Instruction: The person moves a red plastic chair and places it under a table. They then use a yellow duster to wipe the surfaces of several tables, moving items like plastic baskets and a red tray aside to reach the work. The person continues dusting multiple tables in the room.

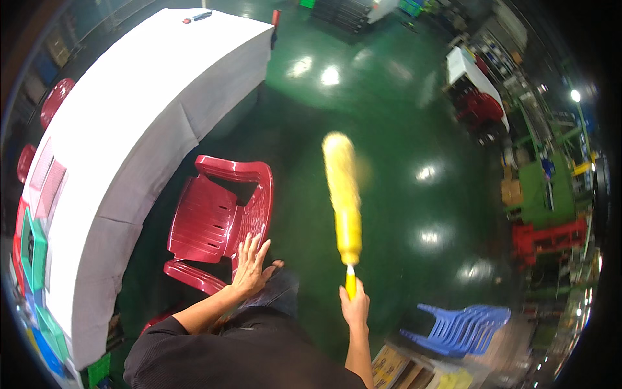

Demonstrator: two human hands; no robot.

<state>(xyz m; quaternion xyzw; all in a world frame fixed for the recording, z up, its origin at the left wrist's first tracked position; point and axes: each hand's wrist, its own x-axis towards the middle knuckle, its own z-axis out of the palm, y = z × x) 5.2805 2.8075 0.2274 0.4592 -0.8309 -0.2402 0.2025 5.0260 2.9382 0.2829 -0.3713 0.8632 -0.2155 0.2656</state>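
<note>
My right hand (354, 303) is wrapped round the handle of a yellow duster (343, 188). Its fluffy head points up and away from me over the green floor, slightly smeared by motion. To the left, my left hand (251, 271) is spread with fingers apart at the backrest of a red plastic armchair (206, 219). Whether the palm rests on the chair or hovers just above it, I cannot tell. The chair's slotted seat faces the long table (146, 84), which is draped in white cloth.
Coloured trays (37, 249) stand at the table's near left end. Stacked blue plastic chairs (463, 329) are at lower right, beside cardboard boxes (392, 366). Green floor (395, 194) stretches between the table and the green-framed workbench (547, 194) on the right. More red chairs (57, 104) line the table's far side.
</note>
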